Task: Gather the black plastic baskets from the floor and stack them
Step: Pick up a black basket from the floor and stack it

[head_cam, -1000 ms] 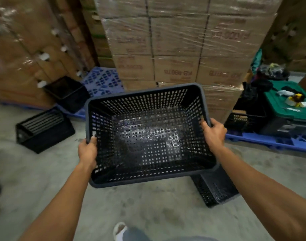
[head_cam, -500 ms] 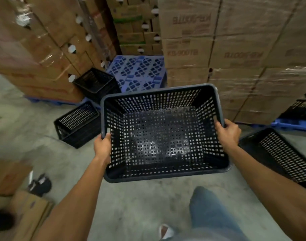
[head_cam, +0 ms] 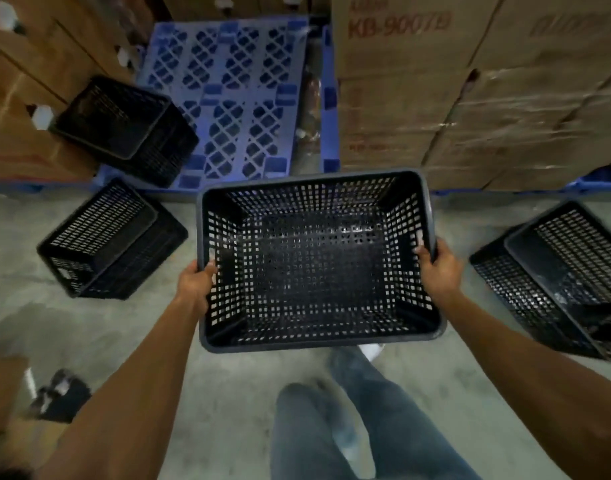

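Nearest: blue-jeaned legs (head_cam: 366, 420) over the concrete floor (head_cam: 228, 386), a pale shoe tip (head_cam: 371, 351) peeking out just under the held basket. At lower left, a dark blurred object (head_cam: 59, 396) beside brown cardboard (head_cam: 2, 389); too smeared to identify.

Held up off the floor, open side up: black plastic basket (head_cam: 314, 265), empty inside. Left hand (head_cam: 195, 289) curled over the left rim, thumb inside the wall. Right hand (head_cam: 439, 268) curled over the right rim, fingertips inside by the handle slot. Both grips closed on the basket.

Farther out on the floor: overturned basket (head_cam: 110, 240) at left, bottom facing up; tilted basket (head_cam: 560, 275) at right, seemingly with another nested in it. Beyond, a third basket (head_cam: 127, 129) tipped on the blue pallet (head_cam: 241, 91). Behind all, wrapped cardboard cartons (head_cam: 470, 91) at right and more cartons (head_cam: 23, 98) at left.
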